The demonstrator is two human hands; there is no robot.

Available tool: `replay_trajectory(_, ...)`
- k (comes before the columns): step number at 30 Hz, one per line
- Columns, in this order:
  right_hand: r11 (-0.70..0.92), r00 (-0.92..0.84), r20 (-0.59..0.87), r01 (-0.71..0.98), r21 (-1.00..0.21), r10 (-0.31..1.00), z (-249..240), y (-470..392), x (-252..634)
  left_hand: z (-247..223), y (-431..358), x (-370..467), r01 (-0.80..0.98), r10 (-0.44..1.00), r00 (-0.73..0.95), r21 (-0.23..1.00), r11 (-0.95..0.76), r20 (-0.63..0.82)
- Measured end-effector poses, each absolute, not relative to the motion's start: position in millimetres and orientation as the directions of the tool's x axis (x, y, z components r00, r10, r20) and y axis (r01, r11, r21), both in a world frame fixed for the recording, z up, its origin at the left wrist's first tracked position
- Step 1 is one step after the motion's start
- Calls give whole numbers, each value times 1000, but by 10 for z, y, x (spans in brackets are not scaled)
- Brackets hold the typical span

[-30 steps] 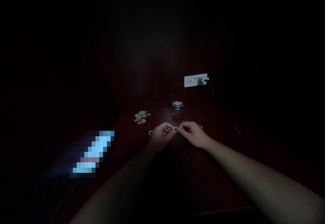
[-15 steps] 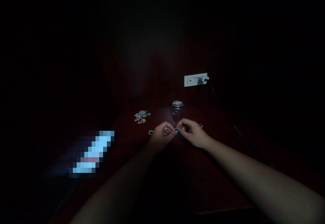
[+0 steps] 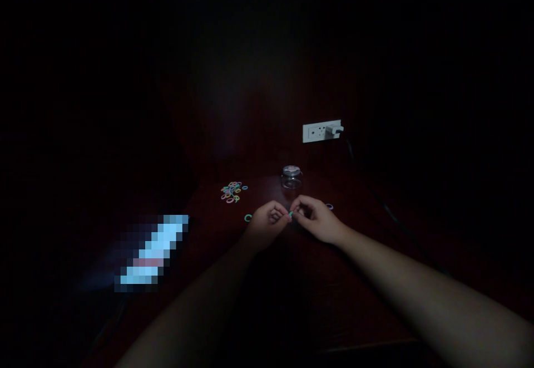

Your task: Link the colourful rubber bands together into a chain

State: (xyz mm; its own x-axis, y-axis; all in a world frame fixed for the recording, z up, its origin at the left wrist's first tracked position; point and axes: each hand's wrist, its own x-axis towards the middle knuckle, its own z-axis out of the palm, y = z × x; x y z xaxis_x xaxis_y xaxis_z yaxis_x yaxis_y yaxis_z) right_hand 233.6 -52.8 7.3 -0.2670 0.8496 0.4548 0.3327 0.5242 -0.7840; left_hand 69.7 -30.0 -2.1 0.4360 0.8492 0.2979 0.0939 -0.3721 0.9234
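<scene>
Where the fingertips of the two bare hands meet, above the middle of a dark reddish-brown bench with a slight sheen, a small, thin, bright green band is held, largely hidden by the fingers. The left hand has its grip closed on the band, thumb against forefinger, the other fingers loosely curled. The right hand meets it from the opposite side, its grip likewise pinched at the tips on the band, with the forefinger arched above the thumb. Just beside the left hand lies a green open-centred ring, partly covered by that hand; behind the right hand a pale purple ring shows in part. Farther back, to the left, is a loose heap of thin pink, yellow, green and blue rings, with a single small blue ring at its right edge. Behind the hands stands an upright, clear, round jar with a patterned lid on. Beyond, a white rectangular socket panel carries a white plug. At left, well apart, glows a pixelated pale-blue oblong.
</scene>
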Motion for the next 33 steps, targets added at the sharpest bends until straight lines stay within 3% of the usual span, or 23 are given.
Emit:
replay_trajectory(10, 493, -248, 428, 377, -784, 869, 85, -531, 2339, -58, -266, 684, 127, 833, 427, 888, -441, 353)
replay_trajectory(33, 519, -230, 466, 337, -785, 854, 68, -524, 2335, -49, -266, 685, 107, 846, 426, 910, -400, 321)
